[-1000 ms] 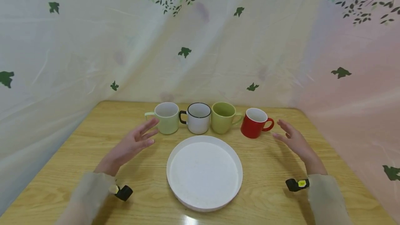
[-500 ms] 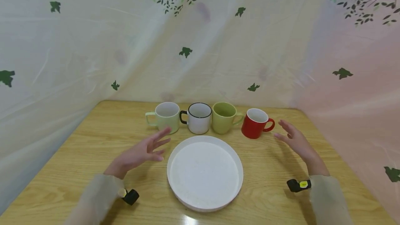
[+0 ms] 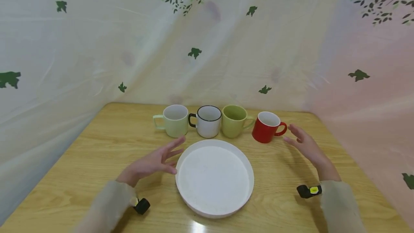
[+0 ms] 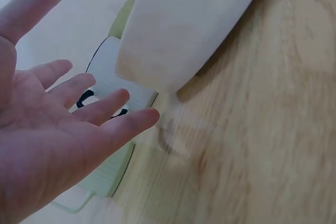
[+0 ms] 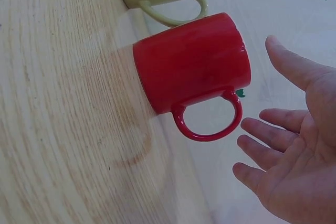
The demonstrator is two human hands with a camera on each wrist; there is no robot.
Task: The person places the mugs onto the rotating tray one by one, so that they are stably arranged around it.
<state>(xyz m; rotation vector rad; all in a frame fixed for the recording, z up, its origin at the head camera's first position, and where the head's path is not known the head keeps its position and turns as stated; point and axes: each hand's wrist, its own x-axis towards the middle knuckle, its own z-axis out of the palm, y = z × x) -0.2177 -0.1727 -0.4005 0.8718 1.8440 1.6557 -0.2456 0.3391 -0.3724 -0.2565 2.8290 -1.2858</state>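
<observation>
My left hand (image 3: 153, 161) hovers at the left rim of a round white tray (image 3: 215, 179), fingers spread and holding nothing. In the left wrist view its palm (image 4: 47, 135) faces the tray's side wall (image 4: 173, 30). Close beside the handle of a red mug (image 3: 266, 128), my right hand (image 3: 307, 146) hangs with fingers apart and nothing in them. The right wrist view shows that red mug (image 5: 194, 61) upright on the table, its handle toward my fingertips (image 5: 247, 124).
Behind the tray stand a pale green mug (image 3: 175, 123), a white mug (image 3: 208, 123) with black rim and handle, and a yellow-green mug (image 3: 233, 123), in a row with the red one. A leaf-printed curtain (image 3: 161, 64) hangs behind the wooden table (image 3: 106, 136).
My left hand has moved right and toward me, from beside the pale green mug to the tray's left rim. The right hand stays nearly still by the red mug. The view shifts slightly.
</observation>
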